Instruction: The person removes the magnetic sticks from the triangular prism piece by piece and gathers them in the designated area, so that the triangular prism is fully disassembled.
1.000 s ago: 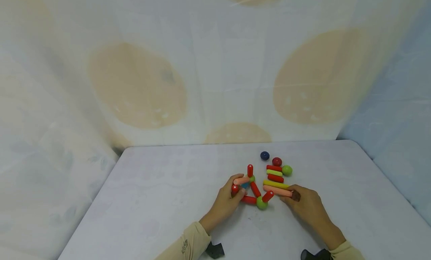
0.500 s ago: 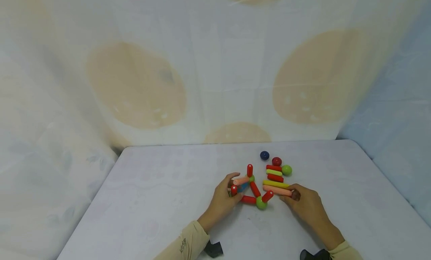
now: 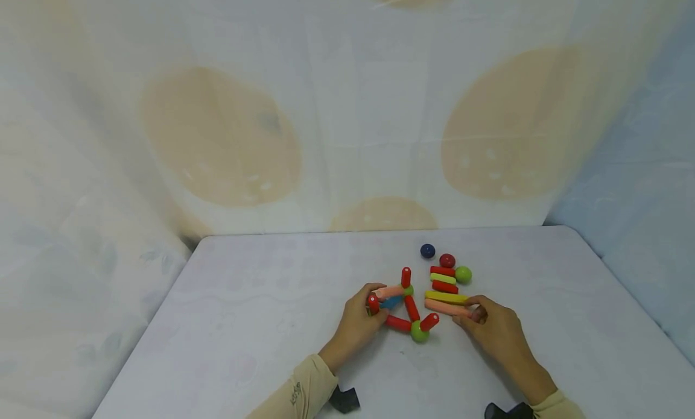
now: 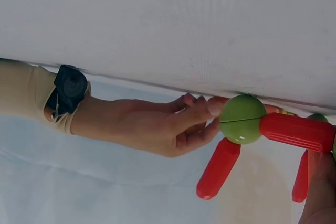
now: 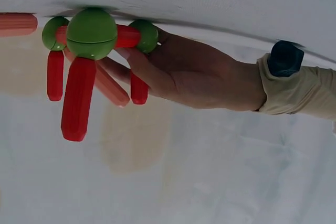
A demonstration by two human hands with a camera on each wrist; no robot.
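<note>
Compared with the earlier head frames, left hand (image 3: pixel 355 322) has pulled slightly toward frame left and the rod frame (image 3: pixel 404 310) has shifted with it; the red stub at its left corner now sits higher against the fingers. Table (image 3: pixel 244 322), pale with a faint print, fills the lower half of the head view; patterned cloth with large tan ovals (image 3: pixel 217 135) hangs behind, blue cloth at far right. Left hand: fingers curled round the left corner of the rod frame, pinching the red stub (image 3: pixel 372 303) there. Right hand (image 3: pixel 496 331), lower right of centre: fingertips pinch the right end of the pink rod (image 3: pixel 447 308), lying flat just below a yellow rod (image 3: pixel 445 297). Spare pile (image 3: pixel 445 279) of red and lime rods sits above, with a green ball (image 3: pixel 463 274), red ball (image 3: pixel 447 260) and blue ball (image 3: pixel 427 250) near it. Judgement: assembly step in hand, frame steadied while the next rod is picked. Next move would call for lifting the pink rod clear of the yellow one and bringing an end to the green joint ball (image 3: pixel 418 331) without tipping the frame.
</note>
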